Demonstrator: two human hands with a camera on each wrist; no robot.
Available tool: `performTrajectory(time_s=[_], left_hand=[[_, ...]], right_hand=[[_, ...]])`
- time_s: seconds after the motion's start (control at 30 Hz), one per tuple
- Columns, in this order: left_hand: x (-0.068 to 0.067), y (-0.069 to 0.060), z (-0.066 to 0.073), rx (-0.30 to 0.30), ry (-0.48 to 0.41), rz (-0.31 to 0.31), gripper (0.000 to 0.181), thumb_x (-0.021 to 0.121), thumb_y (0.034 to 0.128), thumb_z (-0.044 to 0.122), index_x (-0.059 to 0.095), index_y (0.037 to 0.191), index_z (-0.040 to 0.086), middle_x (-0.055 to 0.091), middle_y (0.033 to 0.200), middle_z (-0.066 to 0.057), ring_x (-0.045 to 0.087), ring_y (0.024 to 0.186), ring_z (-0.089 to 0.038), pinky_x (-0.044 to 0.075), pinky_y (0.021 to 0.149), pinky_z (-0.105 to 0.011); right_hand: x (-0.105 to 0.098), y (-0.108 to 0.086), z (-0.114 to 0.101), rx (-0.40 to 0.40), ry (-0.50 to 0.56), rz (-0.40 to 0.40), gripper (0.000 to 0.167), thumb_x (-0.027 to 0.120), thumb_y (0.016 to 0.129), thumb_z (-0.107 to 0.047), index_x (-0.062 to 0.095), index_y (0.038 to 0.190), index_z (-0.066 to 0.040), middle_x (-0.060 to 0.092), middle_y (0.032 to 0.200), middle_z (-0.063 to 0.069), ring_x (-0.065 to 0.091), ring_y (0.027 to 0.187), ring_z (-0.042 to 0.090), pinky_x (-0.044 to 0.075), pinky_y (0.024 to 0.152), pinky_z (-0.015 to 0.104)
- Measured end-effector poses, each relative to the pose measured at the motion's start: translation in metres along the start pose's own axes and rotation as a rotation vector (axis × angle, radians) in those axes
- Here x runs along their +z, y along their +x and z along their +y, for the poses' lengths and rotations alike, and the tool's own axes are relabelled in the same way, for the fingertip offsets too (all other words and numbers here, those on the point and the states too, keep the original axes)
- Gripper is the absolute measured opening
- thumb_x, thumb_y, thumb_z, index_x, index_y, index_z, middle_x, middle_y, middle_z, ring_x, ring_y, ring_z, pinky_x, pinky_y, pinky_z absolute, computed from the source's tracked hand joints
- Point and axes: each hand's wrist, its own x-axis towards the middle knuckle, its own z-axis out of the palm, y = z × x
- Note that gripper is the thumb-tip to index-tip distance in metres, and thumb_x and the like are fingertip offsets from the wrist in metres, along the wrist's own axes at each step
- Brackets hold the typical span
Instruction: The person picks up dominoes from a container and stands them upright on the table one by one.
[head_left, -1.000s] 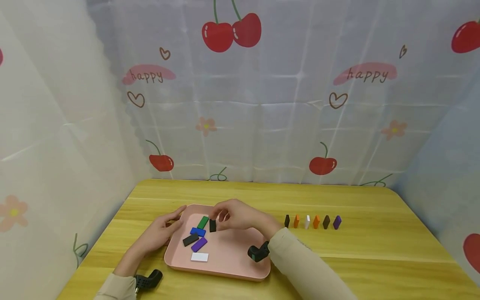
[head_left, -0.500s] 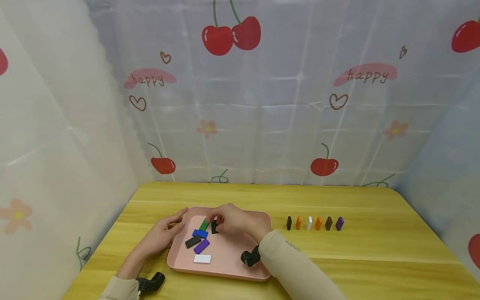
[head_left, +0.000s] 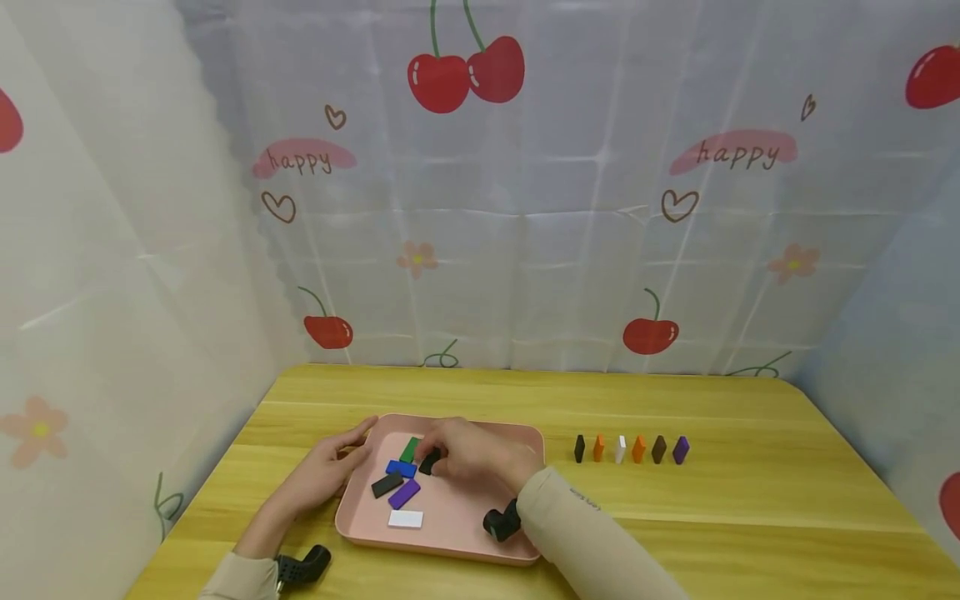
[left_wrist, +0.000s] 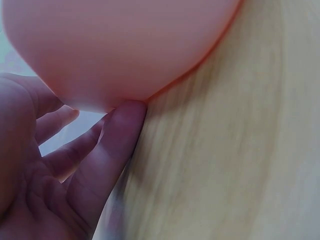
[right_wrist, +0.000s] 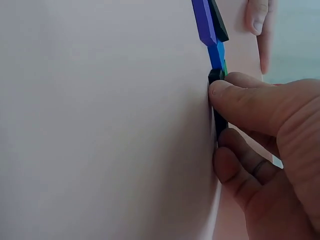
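Note:
My right hand (head_left: pixel 467 450) is over the pink tray (head_left: pixel 442 550), pinching a black domino (right_wrist: pixel 220 125) between thumb and fingers near the tray floor. Beside it lie a green domino (head_left: pixel 409 449) and a blue domino (head_left: pixel 401 469). A dark domino (head_left: pixel 387 484), a purple domino (head_left: pixel 404 494) and a white domino (head_left: pixel 406 519) lie flat closer to the tray's front left. At the tray's left side rests my left hand (head_left: pixel 327 471), fingers loosely extended. Its thumb touches the tray's outer wall in the left wrist view; parts of the other fingers are hidden behind the tray.
On the wooden table (head_left: pixel 720 517), right of the tray, several dominoes stand upright in a spaced row, from a black domino (head_left: pixel 580 448) to a purple domino (head_left: pixel 681 450). A cherry-printed curtain (head_left: pixel 510 250) encloses the back and sides.
My right hand has shifted slightly toward the front and now pinches the black domino, which has tilted from its earlier position. My left hand stays at the tray's side.

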Motion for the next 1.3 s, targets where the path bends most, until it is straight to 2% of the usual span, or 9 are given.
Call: performTrajectory(time_s=[0.2, 0.4, 0.53, 0.77, 1.07, 1.17, 1.3], left_hand=[[0.001, 0.000, 0.000, -0.003, -0.001, 0.006, 0.052, 0.053, 0.1086, 0.031, 0.041, 0.159, 0.029, 0.042, 0.163, -0.014, 0.044, 0.146, -0.039, 0.052, 0.108, -0.043], [0.001, -0.002, 0.001, -0.003, -0.005, 0.000, 0.052, 0.053, 0.1088, 0.033, 0.041, 0.160, 0.030, 0.042, 0.162, -0.016, 0.046, 0.145, -0.038, 0.055, 0.104, -0.039], [0.001, -0.002, 0.002, 0.003, 0.000, 0.001, 0.052, 0.052, 0.1090, 0.032, 0.041, 0.160, 0.029, 0.042, 0.162, -0.016, 0.047, 0.144, -0.038, 0.055, 0.103, -0.038], [0.001, -0.002, 0.002, 0.008, 0.024, 0.007, 0.052, 0.052, 0.1091, 0.031, 0.041, 0.160, 0.028, 0.044, 0.161, -0.015, 0.048, 0.143, -0.037, 0.052, 0.108, -0.044], [-0.001, -0.003, 0.002, 0.004, 0.002, -0.004, 0.053, 0.053, 0.1089, 0.031, 0.040, 0.160, 0.027, 0.042, 0.163, -0.016, 0.046, 0.145, -0.039, 0.053, 0.106, -0.041], [-0.001, -0.003, 0.003, 0.008, -0.001, -0.004, 0.052, 0.053, 0.1089, 0.031, 0.041, 0.160, 0.027, 0.042, 0.163, -0.015, 0.045, 0.145, -0.039, 0.052, 0.108, -0.043], [-0.001, -0.002, 0.003, 0.008, 0.000, -0.003, 0.052, 0.052, 0.1090, 0.032, 0.041, 0.159, 0.028, 0.042, 0.162, -0.015, 0.043, 0.147, -0.039, 0.050, 0.110, -0.046]], right_hand=[[0.001, -0.002, -0.003, 0.000, -0.121, -0.004, 0.021, 0.073, 0.097, -0.018, 0.079, 0.116, -0.025, 0.066, 0.120, -0.009, 0.058, 0.111, 0.006, 0.051, 0.103, 0.024], [0.003, -0.002, -0.007, -0.020, -0.242, -0.008, 0.024, 0.074, 0.097, -0.018, 0.078, 0.119, -0.025, 0.066, 0.117, -0.008, 0.059, 0.109, 0.004, 0.051, 0.104, 0.024], [0.002, -0.002, -0.011, -0.023, -0.264, -0.001, 0.024, 0.074, 0.096, -0.016, 0.079, 0.118, -0.023, 0.065, 0.114, -0.008, 0.059, 0.107, 0.005, 0.051, 0.104, 0.024], [0.002, -0.005, -0.012, 0.006, -0.255, -0.006, 0.023, 0.074, 0.096, -0.017, 0.077, 0.118, -0.024, 0.065, 0.117, -0.009, 0.059, 0.109, 0.006, 0.050, 0.106, 0.026], [-0.001, -0.009, -0.010, -0.018, -0.144, -0.009, 0.020, 0.066, 0.102, -0.024, 0.072, 0.121, -0.026, 0.067, 0.112, -0.015, 0.058, 0.101, 0.002, 0.052, 0.101, 0.024], [-0.005, -0.012, -0.010, -0.016, -0.096, 0.013, 0.022, 0.063, 0.104, -0.022, 0.070, 0.124, -0.025, 0.066, 0.115, -0.015, 0.058, 0.103, 0.002, 0.052, 0.103, 0.026], [-0.011, -0.017, -0.013, -0.013, -0.094, 0.050, 0.029, 0.061, 0.105, -0.020, 0.066, 0.134, -0.021, 0.065, 0.122, -0.010, 0.060, 0.111, 0.005, 0.051, 0.107, 0.030]])
